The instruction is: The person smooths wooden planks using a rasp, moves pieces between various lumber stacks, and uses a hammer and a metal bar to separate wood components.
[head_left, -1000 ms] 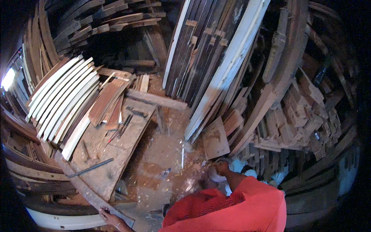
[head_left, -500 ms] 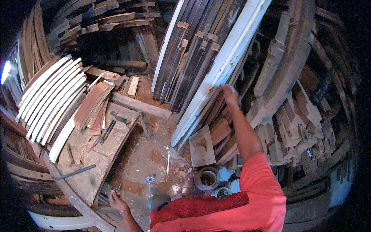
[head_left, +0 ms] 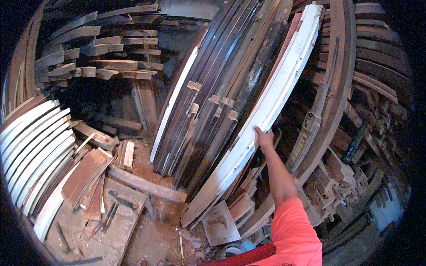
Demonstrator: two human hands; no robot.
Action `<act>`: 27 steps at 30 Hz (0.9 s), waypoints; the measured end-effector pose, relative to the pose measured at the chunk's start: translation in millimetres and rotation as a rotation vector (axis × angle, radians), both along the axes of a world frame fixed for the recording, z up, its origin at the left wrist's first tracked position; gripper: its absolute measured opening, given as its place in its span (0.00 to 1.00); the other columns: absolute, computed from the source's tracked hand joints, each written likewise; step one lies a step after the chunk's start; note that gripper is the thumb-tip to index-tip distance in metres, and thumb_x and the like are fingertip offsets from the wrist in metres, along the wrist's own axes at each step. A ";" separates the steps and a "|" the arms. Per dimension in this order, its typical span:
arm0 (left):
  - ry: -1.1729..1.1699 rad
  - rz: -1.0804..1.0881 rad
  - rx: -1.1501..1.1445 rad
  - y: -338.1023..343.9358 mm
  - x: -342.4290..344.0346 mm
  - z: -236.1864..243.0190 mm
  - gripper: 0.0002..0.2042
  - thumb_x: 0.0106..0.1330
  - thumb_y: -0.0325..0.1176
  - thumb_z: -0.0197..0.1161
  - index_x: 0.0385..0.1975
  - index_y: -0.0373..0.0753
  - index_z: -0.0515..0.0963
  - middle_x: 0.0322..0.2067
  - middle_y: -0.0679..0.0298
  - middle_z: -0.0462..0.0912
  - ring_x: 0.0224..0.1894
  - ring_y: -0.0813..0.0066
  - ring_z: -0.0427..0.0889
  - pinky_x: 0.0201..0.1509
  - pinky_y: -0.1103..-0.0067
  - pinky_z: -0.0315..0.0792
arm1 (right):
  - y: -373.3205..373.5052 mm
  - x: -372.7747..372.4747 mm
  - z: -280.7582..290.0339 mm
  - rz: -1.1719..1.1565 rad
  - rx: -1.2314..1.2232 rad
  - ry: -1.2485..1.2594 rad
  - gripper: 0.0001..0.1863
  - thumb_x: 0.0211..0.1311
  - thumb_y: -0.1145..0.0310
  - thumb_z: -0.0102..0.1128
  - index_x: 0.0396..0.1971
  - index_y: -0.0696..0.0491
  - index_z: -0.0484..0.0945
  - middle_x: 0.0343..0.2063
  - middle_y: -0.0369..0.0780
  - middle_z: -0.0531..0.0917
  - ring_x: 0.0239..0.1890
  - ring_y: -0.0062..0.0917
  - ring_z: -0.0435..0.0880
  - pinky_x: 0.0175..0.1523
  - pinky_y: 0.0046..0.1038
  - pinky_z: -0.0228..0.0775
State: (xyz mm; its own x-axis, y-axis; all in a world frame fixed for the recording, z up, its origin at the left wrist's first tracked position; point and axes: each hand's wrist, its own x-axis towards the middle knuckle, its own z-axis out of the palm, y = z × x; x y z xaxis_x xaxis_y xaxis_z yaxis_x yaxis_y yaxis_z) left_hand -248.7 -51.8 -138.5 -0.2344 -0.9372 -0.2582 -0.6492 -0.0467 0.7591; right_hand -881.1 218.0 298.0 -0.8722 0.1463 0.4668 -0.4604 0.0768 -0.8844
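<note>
My right hand [head_left: 265, 138] grips the right edge of a long white board [head_left: 280, 95] that leans upright at a slant. The thumb lies on the board's face and the other fingers are partly hidden behind its edge. The board's lower end stands on the dirt floor beside a pale square panel [head_left: 221, 224]. Left of it, a row of dark wooden planks [head_left: 213, 80] leans the same way. My left hand is out of the picture.
White slats [head_left: 37, 153] and brown offcuts [head_left: 84, 177] are stacked on a workbench [head_left: 117, 235] at the left, near some hand tools [head_left: 108, 217]. Stacked timbers [head_left: 111, 66] fill the back left. A large curved beam [head_left: 339, 88] rises at the right, beside piled wood [head_left: 328, 181].
My right hand has come to the white board and taken hold of its edge. The view has tilted upward, and my left hand has gone out of the picture.
</note>
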 end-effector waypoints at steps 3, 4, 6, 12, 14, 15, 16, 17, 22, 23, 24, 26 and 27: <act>0.046 -0.111 0.027 -15.1 -29.4 31.5 0.24 0.68 0.53 0.55 0.42 0.33 0.82 0.37 0.48 0.84 0.39 0.55 0.80 0.46 0.63 0.72 | 12.1 -26.5 -9.2 -0.005 0.081 0.045 0.30 0.53 0.66 0.75 0.52 0.63 0.72 0.46 0.46 0.83 0.46 0.32 0.83 0.52 0.31 0.74; 0.063 -0.131 0.028 -20.7 -35.8 39.9 0.24 0.69 0.52 0.55 0.43 0.33 0.82 0.38 0.48 0.83 0.41 0.54 0.80 0.48 0.63 0.71 | 8.1 -26.1 -9.3 -0.010 0.084 0.044 0.30 0.53 0.66 0.75 0.52 0.63 0.72 0.46 0.46 0.83 0.46 0.32 0.83 0.52 0.31 0.74; 0.099 -0.168 0.028 -30.1 -47.1 53.8 0.23 0.69 0.50 0.55 0.45 0.33 0.81 0.41 0.47 0.82 0.44 0.53 0.79 0.51 0.63 0.71 | 3.1 -25.1 -12.1 -0.028 0.109 0.085 0.29 0.53 0.63 0.75 0.50 0.62 0.74 0.46 0.46 0.84 0.46 0.32 0.84 0.52 0.33 0.75; 0.245 -0.203 0.047 -42.1 -90.2 115.2 0.22 0.71 0.46 0.54 0.51 0.33 0.77 0.50 0.46 0.80 0.53 0.50 0.76 0.60 0.63 0.68 | -17.9 -5.1 -5.7 -0.428 0.500 0.144 0.38 0.46 0.56 0.79 0.50 0.63 0.70 0.41 0.53 0.84 0.45 0.43 0.85 0.52 0.37 0.74; 0.794 -0.014 -0.143 -62.7 -124.2 67.5 0.12 0.70 0.35 0.59 0.32 0.31 0.79 0.28 0.61 0.79 0.32 0.73 0.76 0.38 0.75 0.71 | -45.2 25.3 4.8 -0.373 0.479 0.152 0.36 0.47 0.55 0.77 0.49 0.64 0.71 0.41 0.53 0.84 0.46 0.44 0.85 0.53 0.38 0.74; 0.741 -0.124 -0.156 -63.6 -136.1 88.1 0.12 0.70 0.36 0.59 0.33 0.31 0.79 0.28 0.61 0.79 0.32 0.73 0.76 0.38 0.75 0.72 | -38.6 28.1 0.6 -0.335 0.471 0.198 0.37 0.47 0.53 0.76 0.49 0.63 0.70 0.42 0.55 0.82 0.48 0.50 0.82 0.54 0.42 0.73; 0.685 -0.220 -0.176 -66.8 -153.0 126.6 0.12 0.70 0.36 0.59 0.33 0.31 0.79 0.28 0.61 0.79 0.32 0.72 0.76 0.39 0.75 0.72 | -39.9 39.7 1.6 -0.381 0.527 0.190 0.37 0.48 0.53 0.76 0.49 0.64 0.71 0.41 0.53 0.84 0.46 0.45 0.84 0.53 0.38 0.74; 0.690 -0.239 -0.212 -58.3 -166.0 166.5 0.12 0.70 0.36 0.60 0.34 0.31 0.79 0.29 0.60 0.80 0.33 0.72 0.77 0.41 0.75 0.72 | -42.3 51.5 3.2 -0.358 0.523 0.212 0.36 0.49 0.53 0.76 0.48 0.64 0.71 0.41 0.53 0.84 0.45 0.46 0.84 0.52 0.39 0.74; 0.755 -0.357 -0.586 -32.1 -220.6 261.4 0.10 0.65 0.33 0.64 0.38 0.31 0.80 0.39 0.57 0.84 0.41 0.66 0.81 0.51 0.72 0.73 | -49.7 96.9 6.9 -0.172 0.525 0.238 0.37 0.49 0.49 0.74 0.49 0.63 0.72 0.45 0.55 0.81 0.49 0.49 0.81 0.54 0.42 0.72; 0.783 -0.393 -0.601 -21.5 -230.4 283.8 0.11 0.64 0.32 0.66 0.40 0.31 0.80 0.39 0.57 0.84 0.42 0.65 0.81 0.52 0.72 0.73 | -51.6 103.9 8.0 -0.058 0.466 0.277 0.38 0.50 0.48 0.74 0.50 0.63 0.72 0.45 0.55 0.81 0.49 0.48 0.81 0.55 0.42 0.72; 0.810 -0.438 -0.608 -8.8 -243.4 307.3 0.11 0.63 0.32 0.67 0.41 0.32 0.80 0.40 0.57 0.84 0.43 0.65 0.82 0.53 0.72 0.73 | -50.0 106.9 5.2 0.046 0.407 0.307 0.39 0.51 0.47 0.73 0.52 0.63 0.71 0.45 0.54 0.81 0.49 0.47 0.81 0.55 0.41 0.71; 0.839 -0.499 -0.642 14.8 -264.9 344.9 0.14 0.62 0.32 0.68 0.44 0.32 0.80 0.40 0.57 0.84 0.45 0.67 0.81 0.54 0.73 0.73 | -46.2 107.4 -8.5 0.018 0.395 0.340 0.37 0.55 0.48 0.71 0.57 0.58 0.70 0.46 0.51 0.82 0.52 0.43 0.80 0.59 0.39 0.70; 0.860 -0.533 -0.594 29.5 -275.0 364.8 0.15 0.62 0.33 0.69 0.45 0.33 0.79 0.41 0.57 0.83 0.46 0.68 0.81 0.55 0.73 0.73 | -41.5 101.6 -13.1 0.103 0.318 0.313 0.35 0.57 0.52 0.71 0.57 0.58 0.70 0.46 0.51 0.82 0.50 0.40 0.82 0.56 0.38 0.73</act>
